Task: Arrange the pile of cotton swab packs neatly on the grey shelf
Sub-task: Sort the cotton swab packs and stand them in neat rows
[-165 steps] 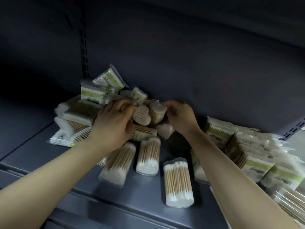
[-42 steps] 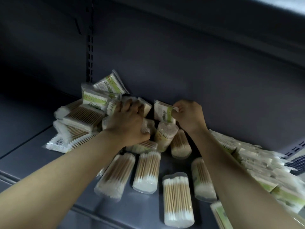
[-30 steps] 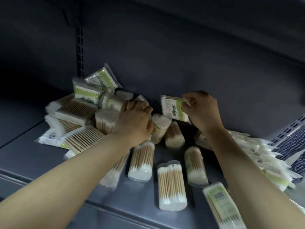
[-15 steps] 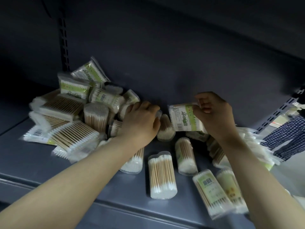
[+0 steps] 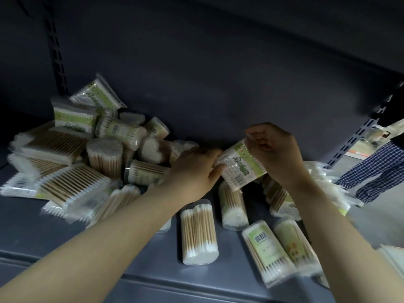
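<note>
Pack in hand: flat film-wrapped cotton swab pack (image 5: 241, 166) with a green label band, held up off the grey shelf (image 5: 142, 256) close to the back wall, tilted, barcode end lowest.
Right hand: right hand (image 5: 276, 153) has its fingers curled round the pack's upper right end, pinching it.
Left hand: left hand (image 5: 193, 173) meets the pack's lower left end, thumb and forefinger closed on that edge; the other fingers are hidden behind the hand.
Pile: heap of swab packs (image 5: 87, 154) crowds the shelf's back left, flat bags and round tubs lying every way, some leaning on the wall.
Loose tubs: clear plastic tub (image 5: 199, 234) lies on its side near the front edge, with a barcoded tub (image 5: 267, 251) just right of it and more behind.
Right end: flat bags (image 5: 323, 189) lie layered at the shelf's right end, partly hidden by the right forearm.
Handling, flat pack: likely very light; the film looks glossy and slippery, the swab sticks inside give some stiffness. Best taken by the two short ends or across the stiff middle, not by the crimped seal.
Handling, tubs: rigid, smooth, apt to roll when on their sides; grasp round the body and stand them on a flat end.
Risk: pulling from the heap's base may bring the leaning packs sliding forward.
</note>
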Demonstrator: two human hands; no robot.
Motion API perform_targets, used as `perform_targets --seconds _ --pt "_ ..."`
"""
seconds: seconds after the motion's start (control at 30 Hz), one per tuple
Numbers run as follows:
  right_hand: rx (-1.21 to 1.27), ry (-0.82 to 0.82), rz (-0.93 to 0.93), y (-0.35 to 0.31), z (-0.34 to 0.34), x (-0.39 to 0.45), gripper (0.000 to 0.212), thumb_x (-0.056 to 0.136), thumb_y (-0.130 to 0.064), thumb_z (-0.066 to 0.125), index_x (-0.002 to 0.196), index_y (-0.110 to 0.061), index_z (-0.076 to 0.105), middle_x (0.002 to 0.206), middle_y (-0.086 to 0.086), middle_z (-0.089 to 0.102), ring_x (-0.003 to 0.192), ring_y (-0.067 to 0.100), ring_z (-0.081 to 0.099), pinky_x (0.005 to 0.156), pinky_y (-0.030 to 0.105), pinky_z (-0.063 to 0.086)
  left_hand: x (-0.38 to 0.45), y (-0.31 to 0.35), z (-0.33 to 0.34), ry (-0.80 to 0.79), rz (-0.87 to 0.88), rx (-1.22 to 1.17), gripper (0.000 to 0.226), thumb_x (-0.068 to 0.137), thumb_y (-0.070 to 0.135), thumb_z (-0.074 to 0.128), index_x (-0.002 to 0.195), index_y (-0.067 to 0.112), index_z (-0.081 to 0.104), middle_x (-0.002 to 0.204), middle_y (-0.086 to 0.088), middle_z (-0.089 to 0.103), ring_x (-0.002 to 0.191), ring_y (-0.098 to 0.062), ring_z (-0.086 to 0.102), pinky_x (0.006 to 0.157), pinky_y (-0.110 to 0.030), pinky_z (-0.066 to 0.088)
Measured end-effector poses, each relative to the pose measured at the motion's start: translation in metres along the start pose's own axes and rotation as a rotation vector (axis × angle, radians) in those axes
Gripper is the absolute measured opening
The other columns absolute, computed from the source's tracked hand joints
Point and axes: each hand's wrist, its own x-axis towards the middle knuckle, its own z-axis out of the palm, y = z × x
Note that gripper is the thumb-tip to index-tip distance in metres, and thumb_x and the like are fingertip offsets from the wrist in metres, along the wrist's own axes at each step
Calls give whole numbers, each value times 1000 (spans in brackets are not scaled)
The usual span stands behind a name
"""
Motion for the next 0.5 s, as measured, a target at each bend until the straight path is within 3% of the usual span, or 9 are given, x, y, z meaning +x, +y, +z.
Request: perform_targets --seconds 0.2,0.3,0.43,0.5 --pt "66 -8 -9 12 -3 -3 11 81 -9 65 90 -14 64 84 0 67 83 18 65 81 36 53 6 4 10 -72 -103 -142 32 96 34 42 117 11 50 107 -8 59 102 -23 53 76 -28 36" --pt "83 -21 9 21 -9 -7 3 83 -20 67 85 -21 65 82 1 69 81 19 66 77 34 54 7 3 14 -63 -152 -165 31 96 33 41 112 9 52 105 -10 60 98 -25 55 77 -33 43" --pt "-14 -72 41 33 -18 -16 23 83 -8 64 85 -31 60 81 -5 65 77 6 62 73 20 51 8 4 18 -38 -225 -152 34 98 33 36 116 9 52 110 -10 61 102 -25 55 84 -40 45" --pt "-3 -78 57 38 -20 -21 29 82 -4 64 83 -32 59 80 -6 65 77 5 63 74 21 51 9 8 19 -30 -253 -172 34 99 33 35 116 9 52 112 -10 60 103 -25 55 83 -37 44"
